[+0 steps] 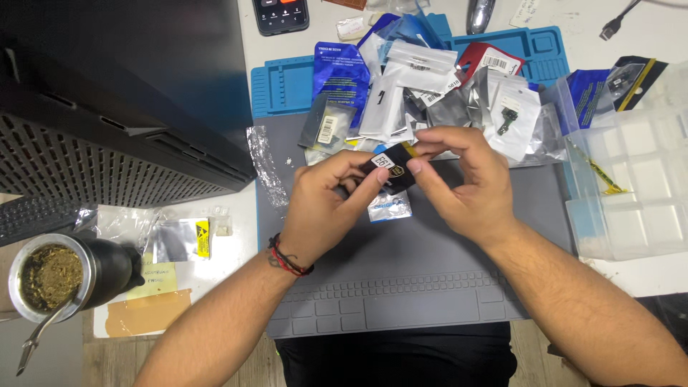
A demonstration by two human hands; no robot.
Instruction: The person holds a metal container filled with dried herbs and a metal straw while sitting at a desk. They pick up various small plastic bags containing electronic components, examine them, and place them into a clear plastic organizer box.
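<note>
Left hand point(319, 204), right hand point(466, 179) pinching small black packet point(390, 168), grey mat point(401, 272)

Both hands pinch a small black packet point(390, 170) with a white label above a heap of silver and blue pouches point(423, 93); a dark phone screen point(281, 14) lies beyond.

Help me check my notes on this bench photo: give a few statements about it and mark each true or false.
1. Both hands, left hand and right hand, hold one small black packet with a white label. True.
2. The grey silicone work mat is bare. False: a small silvery pouch lies under the hands.
3. The metal cup of green herb stands at the left. True.
4. The clear plastic compartment box sits left of the mat. False: right.
</note>
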